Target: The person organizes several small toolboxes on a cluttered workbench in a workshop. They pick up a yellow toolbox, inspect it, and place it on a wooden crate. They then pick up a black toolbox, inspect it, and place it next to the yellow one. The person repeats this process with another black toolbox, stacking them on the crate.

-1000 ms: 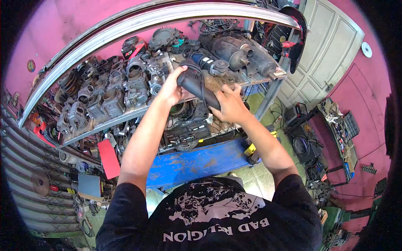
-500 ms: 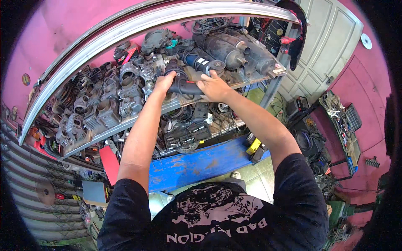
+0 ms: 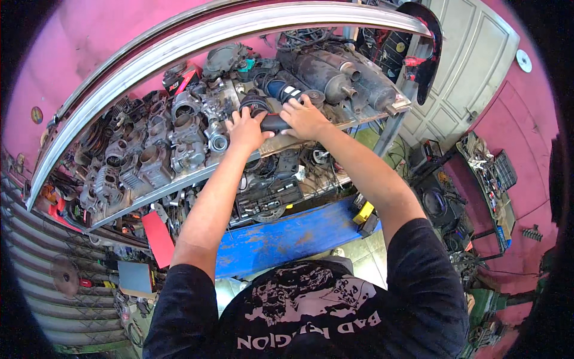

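A black pistol-shaped power tool point(image 3: 274, 123), probably an electric drill, lies at the front edge of the upper shelf point(image 3: 287, 142). Its ribbed round body point(image 3: 253, 102) points away from me, and a thick handle runs to the right. My left hand point(image 3: 246, 128) rests against the near side of the body with its fingers spread. My right hand point(image 3: 306, 119) is closed round the right end of the handle and hides part of it. Just behind stands a blue and black angle grinder point(image 3: 281, 88), its round head point(image 3: 313, 96) close to my right fingertips.
Several grimy engine cylinders point(image 3: 152, 161) and a carburettor-like metal part point(image 3: 218, 142) crowd the shelf on the left. Old exhaust mufflers point(image 3: 323, 75) lie at the back right. Below are a lower shelf of loose parts point(image 3: 269, 194) and a blue bench point(image 3: 287, 236). A pale rail point(image 3: 239, 23) arches overhead.
The tool has come down onto the shelf, turning slightly. My left hand has shifted right and its fingers have spread; my right hand stays at the handle.
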A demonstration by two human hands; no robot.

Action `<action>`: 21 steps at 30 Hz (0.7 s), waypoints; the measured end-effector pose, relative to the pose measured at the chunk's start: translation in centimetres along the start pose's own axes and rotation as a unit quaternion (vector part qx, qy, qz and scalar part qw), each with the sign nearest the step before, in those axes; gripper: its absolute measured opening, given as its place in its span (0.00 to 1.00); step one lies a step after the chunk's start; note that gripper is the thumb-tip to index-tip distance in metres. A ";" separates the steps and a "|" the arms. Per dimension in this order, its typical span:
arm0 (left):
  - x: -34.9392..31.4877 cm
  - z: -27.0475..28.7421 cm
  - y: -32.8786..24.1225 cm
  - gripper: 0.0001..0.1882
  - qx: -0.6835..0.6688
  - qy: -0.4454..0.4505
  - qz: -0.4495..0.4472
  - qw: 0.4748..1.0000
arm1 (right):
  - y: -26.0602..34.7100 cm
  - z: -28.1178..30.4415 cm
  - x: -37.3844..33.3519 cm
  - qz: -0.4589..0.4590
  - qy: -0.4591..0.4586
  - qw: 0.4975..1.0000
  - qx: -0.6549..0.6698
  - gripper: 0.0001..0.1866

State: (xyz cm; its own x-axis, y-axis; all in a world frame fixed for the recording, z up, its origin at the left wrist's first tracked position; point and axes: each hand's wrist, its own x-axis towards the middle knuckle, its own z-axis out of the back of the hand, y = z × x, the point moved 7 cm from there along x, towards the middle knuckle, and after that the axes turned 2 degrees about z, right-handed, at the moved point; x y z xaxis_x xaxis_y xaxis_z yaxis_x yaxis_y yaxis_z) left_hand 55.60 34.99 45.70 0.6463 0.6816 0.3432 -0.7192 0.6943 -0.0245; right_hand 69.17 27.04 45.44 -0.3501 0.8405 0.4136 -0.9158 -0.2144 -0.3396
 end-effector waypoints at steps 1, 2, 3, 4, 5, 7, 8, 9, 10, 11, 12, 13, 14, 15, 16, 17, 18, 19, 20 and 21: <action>-0.2 -0.1 0.0 0.36 0.003 -0.008 -0.001 1.000 | -0.5 0.5 -0.4 -0.046 0.002 0.999 0.020 0.27; -0.3 -0.2 0.4 0.37 0.008 -0.016 0.002 1.000 | -0.5 2.3 -0.5 -0.089 0.003 0.995 0.042 0.28; -0.3 0.1 0.4 0.39 0.012 -0.026 0.001 1.000 | -1.1 3.3 -0.8 -0.134 0.003 0.989 0.061 0.29; -0.3 0.3 0.3 0.38 0.022 -0.028 -0.007 0.999 | -2.2 3.4 -1.3 -0.170 -0.013 0.985 0.026 0.29; -0.4 0.6 -0.4 0.37 0.029 -0.027 -0.017 0.999 | -3.4 3.4 -2.4 -0.208 -0.026 0.978 -0.010 0.29; -0.2 1.1 -1.2 0.36 0.046 0.004 -0.029 0.999 | -4.3 4.7 -4.0 -0.241 0.016 0.970 -0.006 0.34; 0.0 1.2 -1.7 0.35 0.043 -0.015 -0.043 0.998 | -4.6 4.5 -4.4 -0.227 0.027 0.973 -0.039 0.35; 0.1 1.1 -2.2 0.34 0.039 -0.034 -0.057 0.997 | -4.9 4.0 -4.8 -0.212 0.038 0.974 -0.072 0.36; 0.2 1.0 -2.4 0.34 0.036 -0.053 -0.070 0.995 | -5.2 3.2 -5.1 -0.196 0.049 0.974 -0.104 0.37; 0.3 1.0 -3.0 0.34 0.013 -0.089 -0.105 0.990 | -6.0 1.7 -5.6 -0.178 0.025 0.977 -0.117 0.39; 0.3 0.5 -3.0 0.34 0.010 -0.088 -0.105 0.991 | -6.2 1.0 -5.1 -0.162 0.015 0.978 -0.127 0.38; 0.6 0.1 -3.0 0.34 0.007 -0.087 -0.105 0.991 | -6.4 0.3 -4.8 -0.147 0.006 0.980 -0.136 0.38; 0.7 -0.1 -3.1 0.34 0.003 -0.086 -0.104 0.991 | -6.4 0.3 -4.2 -0.129 -0.003 0.981 -0.145 0.37; 0.5 0.1 -3.2 0.34 0.004 -0.110 -0.111 0.988 | -6.4 0.5 -3.8 -0.104 -0.013 0.980 -0.169 0.34; 0.5 0.0 -3.2 0.33 0.001 -0.108 -0.111 0.988 | -6.6 0.2 -3.3 -0.083 0.010 0.982 -0.167 0.33; 0.5 0.0 -3.3 0.33 -0.002 -0.107 -0.114 0.988 | -6.7 0.3 -2.8 -0.064 0.032 0.983 -0.166 0.32; 0.5 0.0 -3.4 0.32 -0.006 -0.106 -0.117 0.988 | -7.0 0.1 -2.5 -0.046 0.055 0.984 -0.165 0.31; 0.4 0.0 -3.5 0.31 -0.005 -0.105 -0.116 0.988 | -7.4 -0.3 -2.5 -0.033 0.041 0.985 -0.166 0.32; 0.4 0.3 -3.4 0.31 -0.003 -0.105 -0.115 0.988 | -7.4 0.0 -2.3 -0.040 0.047 0.986 -0.153 0.34; 0.4 0.5 -3.3 0.30 0.000 -0.106 -0.114 0.988 | -7.5 0.2 -2.0 -0.047 0.053 0.988 -0.140 0.36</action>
State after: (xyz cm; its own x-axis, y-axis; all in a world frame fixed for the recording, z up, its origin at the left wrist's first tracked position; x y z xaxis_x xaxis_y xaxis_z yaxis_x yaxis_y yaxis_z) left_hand 58.09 32.90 46.40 0.7238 0.4432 0.5289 -0.5605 0.8246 0.0761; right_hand 76.69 26.88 47.30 -0.2295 0.9011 0.3680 -0.8480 0.0004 -0.5300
